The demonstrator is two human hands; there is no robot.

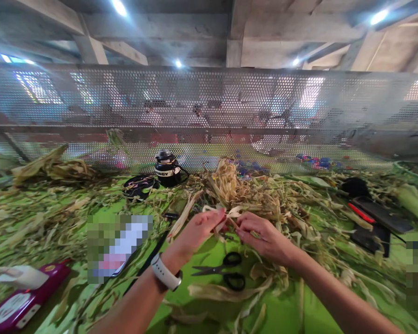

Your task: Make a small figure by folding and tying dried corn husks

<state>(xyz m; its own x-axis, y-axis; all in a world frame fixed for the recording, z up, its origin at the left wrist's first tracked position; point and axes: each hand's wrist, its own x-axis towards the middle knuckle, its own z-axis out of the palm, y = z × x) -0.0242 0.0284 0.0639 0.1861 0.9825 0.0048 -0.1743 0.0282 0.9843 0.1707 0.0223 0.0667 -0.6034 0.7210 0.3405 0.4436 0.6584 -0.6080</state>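
Observation:
Pale strips of dried corn husk [234, 213] run between my two hands above the middle of the green table. The fingers of my left hand [206, 225] are closed on one end, and a white watch band circles that wrist. My right hand [261, 234] pinches the husk from the other side, its fingertips a little apart from the left ones. How the strips cross or knot is too small to tell. Below the hands lie black-handled scissors [223, 270], blades pointing left. A bundle of dry husk [225, 178] stands just beyond.
Husk scraps cover much of the green table [209, 306]. A black flask [167, 168] stands behind, beside a black coiled item [139, 186]. At left lies a purple power strip [28, 297]; at right, a black and red device [365, 215]. A perforated metal screen [209, 102] closes off the far side.

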